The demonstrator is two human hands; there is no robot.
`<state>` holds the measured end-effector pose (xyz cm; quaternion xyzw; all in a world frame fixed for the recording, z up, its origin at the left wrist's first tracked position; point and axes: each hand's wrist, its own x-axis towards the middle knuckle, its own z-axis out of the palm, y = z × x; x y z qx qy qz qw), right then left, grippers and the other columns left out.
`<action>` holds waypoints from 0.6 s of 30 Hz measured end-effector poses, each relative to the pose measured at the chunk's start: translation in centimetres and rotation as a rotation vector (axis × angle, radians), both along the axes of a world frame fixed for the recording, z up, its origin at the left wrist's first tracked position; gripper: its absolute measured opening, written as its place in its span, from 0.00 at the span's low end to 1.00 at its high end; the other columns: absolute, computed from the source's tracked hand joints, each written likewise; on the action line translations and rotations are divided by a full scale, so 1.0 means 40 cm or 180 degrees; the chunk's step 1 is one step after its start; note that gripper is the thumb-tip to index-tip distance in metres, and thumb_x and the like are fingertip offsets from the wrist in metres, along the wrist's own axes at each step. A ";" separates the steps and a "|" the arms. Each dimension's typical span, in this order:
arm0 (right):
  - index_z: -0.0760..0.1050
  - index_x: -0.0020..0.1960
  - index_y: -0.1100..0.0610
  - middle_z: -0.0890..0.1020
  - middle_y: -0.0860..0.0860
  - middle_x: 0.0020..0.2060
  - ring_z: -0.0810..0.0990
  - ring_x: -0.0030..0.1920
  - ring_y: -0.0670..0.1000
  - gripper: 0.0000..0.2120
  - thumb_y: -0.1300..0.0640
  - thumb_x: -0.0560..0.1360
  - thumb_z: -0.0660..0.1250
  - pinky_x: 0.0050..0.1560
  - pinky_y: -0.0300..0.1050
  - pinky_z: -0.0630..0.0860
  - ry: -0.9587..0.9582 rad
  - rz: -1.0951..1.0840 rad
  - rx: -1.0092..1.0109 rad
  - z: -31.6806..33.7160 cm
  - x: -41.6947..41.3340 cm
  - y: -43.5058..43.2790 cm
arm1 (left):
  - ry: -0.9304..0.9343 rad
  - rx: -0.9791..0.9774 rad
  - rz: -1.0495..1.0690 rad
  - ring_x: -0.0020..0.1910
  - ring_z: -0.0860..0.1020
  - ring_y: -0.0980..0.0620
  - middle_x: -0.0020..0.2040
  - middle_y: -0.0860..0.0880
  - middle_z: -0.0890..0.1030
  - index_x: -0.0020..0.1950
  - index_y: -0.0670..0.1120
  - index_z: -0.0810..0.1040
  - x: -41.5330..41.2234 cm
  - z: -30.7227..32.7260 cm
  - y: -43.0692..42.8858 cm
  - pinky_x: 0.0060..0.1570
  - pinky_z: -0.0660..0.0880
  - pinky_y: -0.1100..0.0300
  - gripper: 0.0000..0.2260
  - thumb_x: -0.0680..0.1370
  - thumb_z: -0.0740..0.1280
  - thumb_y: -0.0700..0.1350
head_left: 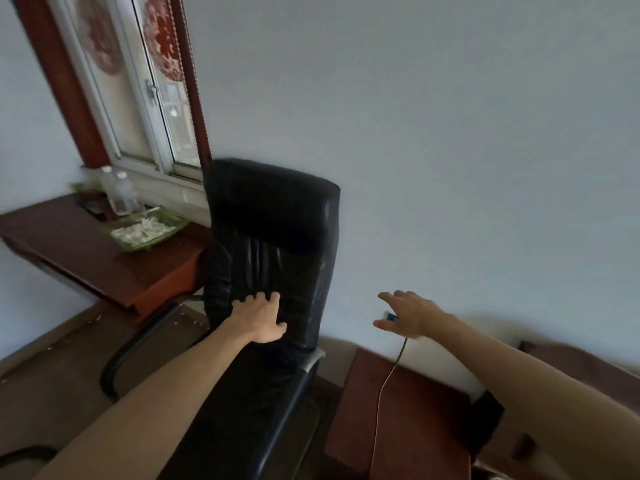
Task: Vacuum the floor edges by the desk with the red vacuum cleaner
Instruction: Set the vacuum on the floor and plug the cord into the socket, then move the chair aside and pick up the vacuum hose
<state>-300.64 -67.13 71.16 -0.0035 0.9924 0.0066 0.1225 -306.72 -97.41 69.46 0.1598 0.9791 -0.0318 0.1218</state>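
No red vacuum cleaner is in view. The dark wooden desk [86, 251] stands at the left under the window. A black leather chair [273, 237] stands beside it against the wall. My left hand [259, 318] rests flat on the chair's backrest, fingers spread. My right hand [408, 315] reaches toward the white wall at a small blue plug [391, 317], fingers extended around it; a thin white cord [384, 386] hangs down from it. Small white scraps [194, 322] lie on the brown floor along the desk's edge.
A green tray of white bits [145, 230] and two clear bottles [119, 192] stand on the desk. A low reddish-brown cabinet [415, 410] stands right of the chair, under the cord. The window [138, 91] has red paper decorations.
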 end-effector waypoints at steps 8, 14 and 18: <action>0.55 0.79 0.51 0.71 0.56 0.71 0.71 0.69 0.58 0.35 0.34 0.79 0.57 0.65 0.57 0.72 0.0293 0.0568 -0.0163 0.091 0.039 -0.101 | 0.0296 0.0113 0.0442 0.68 0.70 0.40 0.68 0.41 0.72 0.75 0.44 0.59 0.162 0.047 -0.119 0.64 0.72 0.46 0.34 0.77 0.62 0.62; 0.57 0.79 0.52 0.71 0.55 0.71 0.71 0.69 0.58 0.35 0.36 0.79 0.60 0.65 0.55 0.73 0.0483 0.1113 -0.0536 0.101 0.093 -0.218 | 0.0399 -0.0071 0.0747 0.66 0.71 0.38 0.68 0.42 0.70 0.75 0.46 0.57 0.307 0.121 -0.203 0.63 0.69 0.42 0.32 0.77 0.62 0.60; 0.57 0.78 0.51 0.72 0.53 0.68 0.73 0.67 0.57 0.35 0.36 0.78 0.60 0.63 0.55 0.74 0.0419 0.1381 -0.0645 0.107 0.119 -0.315 | 0.0346 -0.0044 0.0964 0.67 0.70 0.37 0.69 0.40 0.69 0.76 0.47 0.55 0.417 0.148 -0.286 0.65 0.67 0.40 0.33 0.78 0.62 0.60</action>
